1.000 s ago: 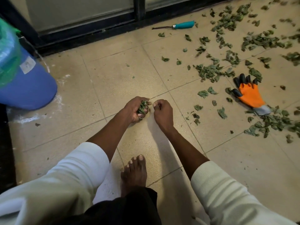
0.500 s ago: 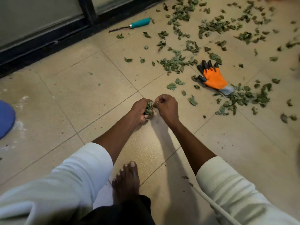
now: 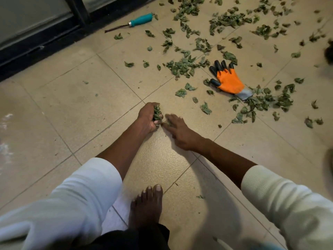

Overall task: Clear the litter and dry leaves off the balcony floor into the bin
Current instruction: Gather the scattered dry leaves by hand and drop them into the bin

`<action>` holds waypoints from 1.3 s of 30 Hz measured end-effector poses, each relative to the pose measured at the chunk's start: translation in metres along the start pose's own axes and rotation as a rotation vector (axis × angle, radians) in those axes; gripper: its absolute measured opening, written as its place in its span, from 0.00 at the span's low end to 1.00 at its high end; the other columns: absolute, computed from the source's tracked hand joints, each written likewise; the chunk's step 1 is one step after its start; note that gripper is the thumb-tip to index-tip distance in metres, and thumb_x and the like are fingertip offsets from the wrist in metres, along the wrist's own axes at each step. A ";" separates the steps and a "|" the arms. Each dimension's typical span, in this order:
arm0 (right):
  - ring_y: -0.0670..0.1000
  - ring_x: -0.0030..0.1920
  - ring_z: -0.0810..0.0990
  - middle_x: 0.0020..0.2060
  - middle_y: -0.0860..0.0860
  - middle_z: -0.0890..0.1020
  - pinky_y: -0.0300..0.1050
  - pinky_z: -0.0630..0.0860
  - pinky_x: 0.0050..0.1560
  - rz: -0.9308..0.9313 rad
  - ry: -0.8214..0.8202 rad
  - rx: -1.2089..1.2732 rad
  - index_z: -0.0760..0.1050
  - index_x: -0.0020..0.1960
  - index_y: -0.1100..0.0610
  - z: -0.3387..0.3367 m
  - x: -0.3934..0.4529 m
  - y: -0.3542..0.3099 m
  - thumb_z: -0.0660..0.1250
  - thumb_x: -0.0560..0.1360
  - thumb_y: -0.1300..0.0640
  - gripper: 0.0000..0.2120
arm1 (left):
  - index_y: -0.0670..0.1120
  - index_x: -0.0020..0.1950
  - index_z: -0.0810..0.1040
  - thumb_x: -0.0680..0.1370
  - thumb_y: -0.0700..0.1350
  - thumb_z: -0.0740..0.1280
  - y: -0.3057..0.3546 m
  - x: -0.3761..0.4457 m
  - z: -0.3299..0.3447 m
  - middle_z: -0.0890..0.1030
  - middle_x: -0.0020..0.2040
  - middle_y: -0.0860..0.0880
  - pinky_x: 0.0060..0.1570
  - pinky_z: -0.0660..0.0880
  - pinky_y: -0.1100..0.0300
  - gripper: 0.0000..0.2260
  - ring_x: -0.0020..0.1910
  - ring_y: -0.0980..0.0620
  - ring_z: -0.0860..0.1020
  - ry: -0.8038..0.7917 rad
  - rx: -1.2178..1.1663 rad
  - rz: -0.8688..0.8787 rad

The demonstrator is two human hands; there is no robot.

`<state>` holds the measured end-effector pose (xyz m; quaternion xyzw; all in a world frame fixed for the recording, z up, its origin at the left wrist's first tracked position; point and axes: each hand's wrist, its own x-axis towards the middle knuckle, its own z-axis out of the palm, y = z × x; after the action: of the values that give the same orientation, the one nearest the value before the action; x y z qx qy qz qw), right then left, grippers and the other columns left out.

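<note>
Head view: the left hand (image 3: 147, 117) sits low on the tiled floor (image 3: 72, 109), fingers curled tight round a clump of leaves (image 3: 156, 112). Right beside it, the right hand (image 3: 180, 131) lies flat, fingers straight and spread, fingertips touching a small leaf. More dry leaves (image 3: 182, 65) lie scattered beyond, around an orange glove (image 3: 228, 81), with a teal-handled screwdriver (image 3: 138, 20) near the door frame.

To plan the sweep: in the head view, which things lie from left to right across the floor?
Screwdriver → left hand gripping leaves → right hand → orange glove → leaf pile.
</note>
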<state>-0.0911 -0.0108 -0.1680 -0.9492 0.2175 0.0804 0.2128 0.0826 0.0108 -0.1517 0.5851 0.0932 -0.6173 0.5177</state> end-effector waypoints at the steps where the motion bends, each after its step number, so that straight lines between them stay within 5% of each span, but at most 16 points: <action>1: 0.65 0.78 0.48 0.78 0.65 0.52 0.65 0.47 0.75 -0.033 -0.030 -0.049 0.57 0.79 0.60 0.000 -0.006 -0.002 0.59 0.76 0.67 0.32 | 0.47 0.37 0.67 0.78 0.43 0.63 0.000 0.001 0.000 0.68 0.25 0.49 0.16 0.55 0.68 0.11 0.18 0.53 0.65 -0.003 0.006 -0.001; 3: 0.64 0.79 0.46 0.78 0.64 0.51 0.59 0.45 0.77 -0.113 -0.010 -0.107 0.56 0.79 0.61 -0.001 -0.017 -0.004 0.56 0.76 0.72 0.33 | 0.47 0.37 0.67 0.78 0.44 0.64 -0.001 0.001 0.000 0.69 0.26 0.49 0.16 0.55 0.68 0.10 0.19 0.53 0.66 -0.004 0.015 -0.002; 6: 0.64 0.78 0.52 0.77 0.64 0.56 0.55 0.58 0.75 -0.188 0.027 -0.181 0.59 0.77 0.63 -0.004 -0.034 0.001 0.55 0.79 0.71 0.27 | 0.47 0.38 0.68 0.78 0.44 0.64 -0.006 0.001 0.002 0.69 0.28 0.49 0.16 0.56 0.68 0.10 0.20 0.54 0.67 -0.009 0.017 -0.014; 10: 0.65 0.67 0.74 0.66 0.66 0.74 0.55 0.82 0.52 -0.213 0.125 -0.282 0.73 0.66 0.70 -0.007 -0.047 0.009 0.66 0.73 0.72 0.21 | 0.47 0.37 0.68 0.78 0.44 0.64 -0.012 -0.001 0.005 0.69 0.28 0.50 0.16 0.56 0.68 0.11 0.20 0.54 0.67 -0.028 0.013 -0.038; 15: 0.59 0.48 0.80 0.47 0.60 0.81 0.48 0.81 0.34 -0.219 0.256 -0.332 0.80 0.52 0.67 -0.003 -0.047 0.013 0.73 0.69 0.69 0.12 | 0.47 0.38 0.68 0.78 0.44 0.63 -0.013 -0.004 0.011 0.69 0.30 0.49 0.16 0.55 0.68 0.10 0.21 0.55 0.67 -0.048 0.042 -0.040; 19: 0.59 0.47 0.79 0.47 0.60 0.82 0.51 0.80 0.40 -0.053 0.331 -0.222 0.81 0.50 0.66 -0.004 -0.037 0.015 0.67 0.73 0.69 0.08 | 0.46 0.38 0.69 0.78 0.44 0.63 -0.015 -0.007 0.018 0.68 0.29 0.50 0.16 0.54 0.69 0.10 0.21 0.56 0.66 -0.098 0.081 -0.071; 23: 0.49 0.47 0.83 0.47 0.55 0.86 0.46 0.79 0.55 0.578 0.652 0.657 0.85 0.49 0.62 -0.037 -0.017 0.015 0.67 0.74 0.68 0.09 | 0.44 0.41 0.71 0.79 0.44 0.62 -0.018 -0.008 0.026 0.68 0.28 0.50 0.16 0.55 0.69 0.08 0.20 0.56 0.66 -0.161 0.103 -0.101; 26: 0.47 0.44 0.84 0.43 0.53 0.87 0.44 0.80 0.51 0.655 0.764 0.920 0.85 0.48 0.61 -0.057 -0.005 -0.002 0.70 0.74 0.66 0.06 | 0.41 0.42 0.76 0.80 0.44 0.61 -0.019 -0.009 0.034 0.70 0.30 0.49 0.15 0.56 0.69 0.10 0.20 0.57 0.67 -0.217 0.113 -0.110; 31: 0.50 0.45 0.83 0.48 0.55 0.86 0.42 0.79 0.49 0.626 0.650 0.748 0.84 0.54 0.58 -0.061 0.006 -0.040 0.62 0.74 0.69 0.16 | 0.45 0.32 0.78 0.78 0.41 0.62 -0.024 -0.003 0.044 0.73 0.28 0.49 0.16 0.60 0.69 0.15 0.20 0.55 0.69 -0.248 0.029 -0.034; 35: 0.54 0.48 0.83 0.49 0.57 0.85 0.42 0.75 0.43 0.580 0.443 0.586 0.81 0.60 0.57 -0.062 0.005 -0.042 0.60 0.73 0.69 0.20 | 0.44 0.39 0.76 0.73 0.48 0.69 -0.029 0.002 0.043 0.74 0.36 0.47 0.34 0.64 0.59 0.08 0.32 0.51 0.72 -0.156 0.005 -0.056; 39: 0.53 0.43 0.83 0.44 0.55 0.85 0.48 0.80 0.41 0.617 0.573 0.496 0.82 0.55 0.55 -0.062 0.001 -0.035 0.60 0.70 0.71 0.21 | 0.46 0.35 0.74 0.79 0.48 0.66 -0.030 -0.001 0.051 0.73 0.27 0.50 0.19 0.61 0.66 0.13 0.20 0.55 0.70 -0.207 0.047 -0.068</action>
<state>-0.0707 -0.0099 -0.0999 -0.7449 0.5512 -0.1789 0.3305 0.0277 -0.0118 -0.1504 0.5267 0.0446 -0.6936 0.4893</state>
